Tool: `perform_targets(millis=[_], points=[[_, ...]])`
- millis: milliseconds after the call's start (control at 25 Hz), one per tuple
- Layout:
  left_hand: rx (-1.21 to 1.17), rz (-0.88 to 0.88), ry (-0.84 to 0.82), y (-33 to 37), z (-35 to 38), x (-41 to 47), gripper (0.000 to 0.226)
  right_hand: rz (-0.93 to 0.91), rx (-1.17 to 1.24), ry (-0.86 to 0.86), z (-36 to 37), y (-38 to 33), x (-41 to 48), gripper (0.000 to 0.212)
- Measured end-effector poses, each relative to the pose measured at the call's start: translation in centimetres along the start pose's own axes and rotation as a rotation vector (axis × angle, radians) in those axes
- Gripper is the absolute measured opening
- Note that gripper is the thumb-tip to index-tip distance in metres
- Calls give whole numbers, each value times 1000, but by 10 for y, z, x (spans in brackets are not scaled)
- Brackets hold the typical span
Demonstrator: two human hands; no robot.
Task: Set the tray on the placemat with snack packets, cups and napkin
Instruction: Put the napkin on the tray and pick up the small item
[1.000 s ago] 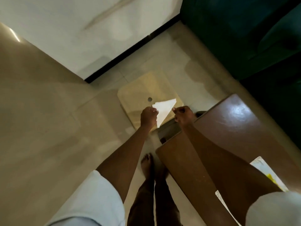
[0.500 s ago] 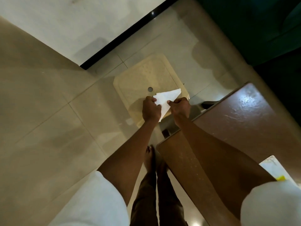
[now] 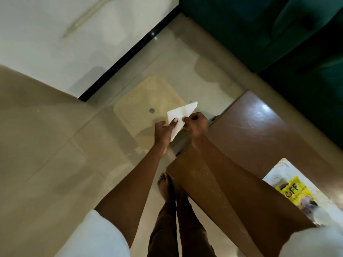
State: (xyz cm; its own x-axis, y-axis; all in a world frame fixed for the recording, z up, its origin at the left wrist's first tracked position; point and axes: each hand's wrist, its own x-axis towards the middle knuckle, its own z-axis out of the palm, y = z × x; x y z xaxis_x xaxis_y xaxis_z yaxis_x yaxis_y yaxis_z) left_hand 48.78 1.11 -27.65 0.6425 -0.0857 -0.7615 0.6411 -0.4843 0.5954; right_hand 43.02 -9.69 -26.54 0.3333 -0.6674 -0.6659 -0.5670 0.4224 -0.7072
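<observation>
- out in front of the person, above the floor and just past the corner of the desk, a white napkin [image 3: 179,118] is held in the air, folded into a rough triangle with one point up to the right and another hanging down.
- the left hand [image 3: 164,133] lies under and against the napkin's left side, palm up, its grip loose, with the thumb pressed on top of the paper.
- the right hand [image 3: 196,125] has a narrow grip, fingertips pinching the napkin's right edge, knuckles curled.
- both forearms are bare; white short sleeves [image 3: 96,236] show at the bottom edge.
- below the napkin, on the floor, a pale beige square mat or board [image 3: 144,101] with a small round hole [image 3: 151,110] lies flat; what it is cannot be told.
- the brown desk [image 3: 259,130] runs from under the right hand down to the right, its glossy top catching light.
- on the desk near the right edge of the view lies a pale tray or placemat [image 3: 278,171], which of the two is unclear, with a yellow snack packet [image 3: 294,190] on it.
- the person's bare foot [image 3: 165,186] and dark trouser legs stand on the beige tiled floor [image 3: 46,145] beside the desk.
- a dark green sofa [image 3: 269,30] fills the upper right; a white wall [image 3: 65,34] with a black skirting strip sits at upper left.
</observation>
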Motion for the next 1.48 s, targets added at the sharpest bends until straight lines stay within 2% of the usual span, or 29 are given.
perform_targets(millis=[80,160,240,360,520,600,880,1040,1200,1320,1480], points=[[-127,-68,-195,13,13,-27,70,-8,100,45,-33,-13,-21,17],[-300,-97,-395,30,35,-67,55,-38,126,136,-78,-24,-43,25],[-362,-98,-560,39,60,-112,39,-65,142,226,-129,-28,-68,24],[-261,-134,-726,25,102,-186,21,-74,197,354,-211,-10,-120,21],[-73,-216,-860,-18,160,-293,14,-28,328,527,-320,34,-194,19],[36,-217,-904,-39,185,-342,19,-11,402,559,-371,60,-226,18],[280,-131,-951,-96,268,-461,47,14,516,550,-516,139,-294,26],[393,-97,-883,-147,306,-512,46,9,545,500,-576,196,-310,31],[401,-140,-746,-214,333,-546,33,91,584,419,-619,264,-322,38],[409,-101,-683,-248,350,-559,41,183,628,338,-644,302,-329,37],[422,-71,-630,-269,364,-565,42,236,646,287,-655,330,-326,38]])
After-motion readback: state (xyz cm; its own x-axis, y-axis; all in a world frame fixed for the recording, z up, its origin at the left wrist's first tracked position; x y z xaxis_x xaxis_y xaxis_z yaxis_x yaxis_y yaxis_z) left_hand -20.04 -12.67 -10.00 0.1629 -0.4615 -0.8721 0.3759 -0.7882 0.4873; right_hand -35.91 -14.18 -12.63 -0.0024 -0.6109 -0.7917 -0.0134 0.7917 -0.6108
